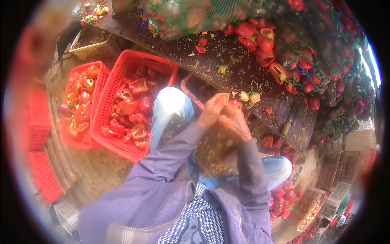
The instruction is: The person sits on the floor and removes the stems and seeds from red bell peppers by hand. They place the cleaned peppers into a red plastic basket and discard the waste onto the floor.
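Note:
Both my hands meet over the near edge of the dark table, around a red bell pepper (235, 104) that shows only in part. My left hand (212, 110) has its fingers curled against the pepper's left side. Closed on it from the near side is my right hand (236, 123); the fingers hide most of the pepper. Just beyond, a cut-out pepper core (250, 97) with pale seeds lies on the table (179, 58). To the left, a large red plastic crate (122, 149) holds opened red peppers (138, 105).
A second red crate (99, 76) of cut peppers stands farther left. Green mesh sacks (195, 18) of peppers line the table's far side, with loose whole peppers (245, 30) beside them. A knife (287, 125) lies at the right. Peppers (281, 201) lie on the floor near pale crates (306, 204).

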{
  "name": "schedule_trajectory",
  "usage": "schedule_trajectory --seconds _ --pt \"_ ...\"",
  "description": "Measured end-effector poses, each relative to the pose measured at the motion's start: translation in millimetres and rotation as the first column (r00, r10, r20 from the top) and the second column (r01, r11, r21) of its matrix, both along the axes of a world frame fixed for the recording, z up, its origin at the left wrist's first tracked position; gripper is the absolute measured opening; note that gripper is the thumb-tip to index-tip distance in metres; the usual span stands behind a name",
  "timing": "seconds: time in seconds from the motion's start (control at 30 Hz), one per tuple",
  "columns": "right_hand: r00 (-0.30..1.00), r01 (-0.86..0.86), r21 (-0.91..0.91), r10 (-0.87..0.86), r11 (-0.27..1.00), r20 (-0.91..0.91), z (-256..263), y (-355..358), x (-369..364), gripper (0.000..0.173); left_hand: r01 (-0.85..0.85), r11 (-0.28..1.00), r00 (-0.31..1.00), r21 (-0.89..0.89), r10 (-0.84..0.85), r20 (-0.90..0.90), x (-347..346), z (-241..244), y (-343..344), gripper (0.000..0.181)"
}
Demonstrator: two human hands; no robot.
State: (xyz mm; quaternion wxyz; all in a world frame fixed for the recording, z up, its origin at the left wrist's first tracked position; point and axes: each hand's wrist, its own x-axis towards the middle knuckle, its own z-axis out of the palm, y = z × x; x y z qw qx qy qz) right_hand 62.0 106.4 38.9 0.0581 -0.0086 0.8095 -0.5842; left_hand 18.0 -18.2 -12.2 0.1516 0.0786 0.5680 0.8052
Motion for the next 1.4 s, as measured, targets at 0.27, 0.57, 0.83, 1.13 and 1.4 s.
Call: schedule_trajectory --seconds 0.27,0.57,0.83,1.13,1.4 --pt "0.96 -0.241 0.04 0.232 0.97 0.157 16 16 3 0.014 0.061 0.998 0.998 0.011 -0.061 0.002 10 -11 6 0.046" --pt "0.966 -0.167 0.122 0.187 0.978 -0.176 -7 2 52 0.015 -0.211 0.963 0.938 0.168 0.151 0.312 0 13 5 0.053" --pt "0.901 0.426 0.606 -0.255 0.671 -0.351 -20 12 20 0.031 -0.127 0.983 0.99 -0.13 0.118 -0.078 11 13 3 0.044" --pt "0.904 0.405 0.138 -0.373 0.904 -0.208 -16 9 24 0.011 -0.2 0.978 0.979 -0.053 0.201 0.022 2 -1 -2 0.041" --pt "0.997 0.036 0.012 -0.035 0.999 -0.076 -21 46 62 0.028 -0.191 0.793 0.951 0.578 0.005 0.308 -8 23 -7 0.06"
